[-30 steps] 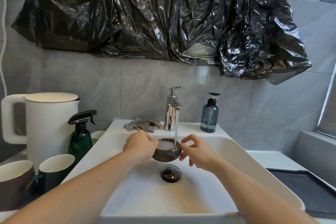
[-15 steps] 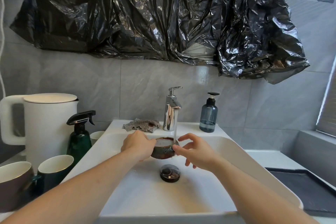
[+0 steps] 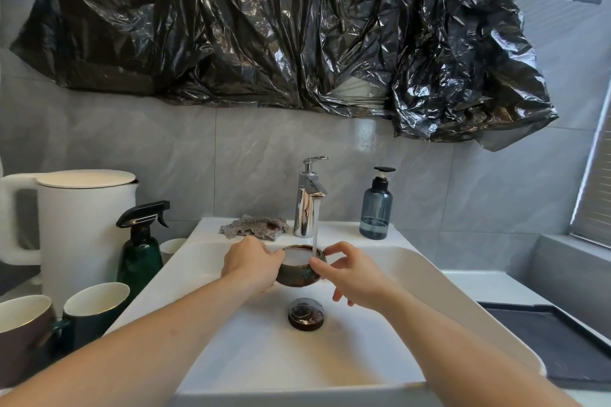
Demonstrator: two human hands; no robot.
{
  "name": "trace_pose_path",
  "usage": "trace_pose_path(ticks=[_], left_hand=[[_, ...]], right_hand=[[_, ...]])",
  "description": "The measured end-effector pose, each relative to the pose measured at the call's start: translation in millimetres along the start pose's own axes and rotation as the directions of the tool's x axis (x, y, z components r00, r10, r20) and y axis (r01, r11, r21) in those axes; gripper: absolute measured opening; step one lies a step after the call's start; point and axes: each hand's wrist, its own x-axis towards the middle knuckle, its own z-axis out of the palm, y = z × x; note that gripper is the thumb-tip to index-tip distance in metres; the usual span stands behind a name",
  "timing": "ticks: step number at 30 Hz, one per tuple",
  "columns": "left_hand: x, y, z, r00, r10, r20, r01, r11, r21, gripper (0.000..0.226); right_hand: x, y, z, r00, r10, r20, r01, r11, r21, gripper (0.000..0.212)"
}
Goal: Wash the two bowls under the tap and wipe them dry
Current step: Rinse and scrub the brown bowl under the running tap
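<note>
Holding a dark glazed bowl [image 3: 299,271] under the running tap [image 3: 309,198], the left hand [image 3: 251,263] grips its left side, fingers curled around the wall, while the right hand [image 3: 352,271] pinches the right rim above the white sink [image 3: 413,271].

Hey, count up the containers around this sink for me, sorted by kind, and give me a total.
Bowls: 2, one under the tap, one in the basin
Mugs: 2, brown and green
Bottles: 2, green spray and blue pump
Kettle: 1
Small white cup: 1
Total: 8
</note>
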Motion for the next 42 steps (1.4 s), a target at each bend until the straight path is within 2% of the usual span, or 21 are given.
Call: trace_pose_path(ticks=[9,17,23,30,35,42], left_hand=[[-3,2,1,1.0,0.011,0.01,-0.011,1.0,0.0,0.036],[-6,4,-5,1.0,-0.007,-0.007,0.007,0.999,-0.048,0.035],[-12,8,-4,1.0,0.014,-0.013,-0.015,0.998,-0.065,0.028],[-11,7,-1,0.999,0.041,-0.023,-0.042,0.999,-0.034,0.026],[-8,6,0,0.999,0.033,-0.017,-0.033,0.999,-0.017,0.032],[-4,3,0,0.999,0.039,-0.021,-0.041,0.996,-0.079,0.022]], right_hand=[[4,5,2,0.999,0.047,-0.008,-0.047,0.999,-0.019,0.041],[3,0,1,1.0,0.027,-0.006,-0.027,0.998,0.052,0.051],[4,4,2,0.999,0.043,-0.003,-0.043,0.999,0.014,0.05],[3,3,4,0.995,0.075,0.065,-0.072,0.996,-0.055,0.053],[5,3,4,0.99,0.101,0.099,-0.098,0.995,-0.034,0.054],[4,1,4,0.995,0.066,0.077,-0.066,0.998,-0.006,0.052]])
